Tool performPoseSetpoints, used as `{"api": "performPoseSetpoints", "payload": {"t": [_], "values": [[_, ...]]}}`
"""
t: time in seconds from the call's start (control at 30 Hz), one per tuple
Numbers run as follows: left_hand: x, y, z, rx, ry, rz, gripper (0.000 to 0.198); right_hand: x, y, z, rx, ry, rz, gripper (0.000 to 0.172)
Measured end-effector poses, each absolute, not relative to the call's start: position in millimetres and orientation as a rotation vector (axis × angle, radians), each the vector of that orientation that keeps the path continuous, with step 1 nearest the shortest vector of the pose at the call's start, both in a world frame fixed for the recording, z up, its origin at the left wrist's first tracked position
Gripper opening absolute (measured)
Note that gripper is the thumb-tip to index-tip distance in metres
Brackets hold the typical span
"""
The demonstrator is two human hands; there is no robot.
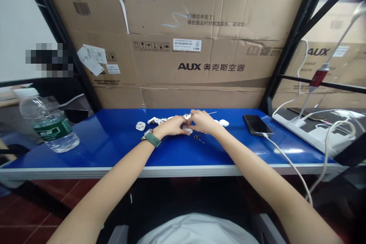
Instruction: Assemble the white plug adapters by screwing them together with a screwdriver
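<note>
while left hand (172, 126) holds a part (188, 130), seemingly steadying it for right hand (203, 122), whose grip i can't tell, screws (196, 137) lie at its four o'clock.

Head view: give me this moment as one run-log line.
left hand: at small white plastic piece | right hand: at same piece | grip: partly hidden | nearby: tiny brass-coloured metal parts, glossy blue tabletop
</note>
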State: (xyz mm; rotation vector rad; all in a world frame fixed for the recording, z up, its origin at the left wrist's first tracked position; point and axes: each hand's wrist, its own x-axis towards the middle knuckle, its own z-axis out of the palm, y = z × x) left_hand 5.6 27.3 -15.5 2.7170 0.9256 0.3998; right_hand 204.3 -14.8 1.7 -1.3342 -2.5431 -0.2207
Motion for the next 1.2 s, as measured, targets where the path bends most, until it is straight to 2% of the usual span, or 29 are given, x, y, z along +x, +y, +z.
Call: {"api": "performPoseSetpoints", "payload": {"t": [0.3,1.2], "values": [[4.2,28.9,-16.8,2.723,0.916,0.414,0.034,208.7,-10.5,-1.3,-1.198,-2.579,-0.231,0.013],[4.7,30.4,-17.0,2.685,0.875,0.407,0.033,205.4,-11.4,-0.6,-1.216,-2.621,-0.324,0.011]]}}
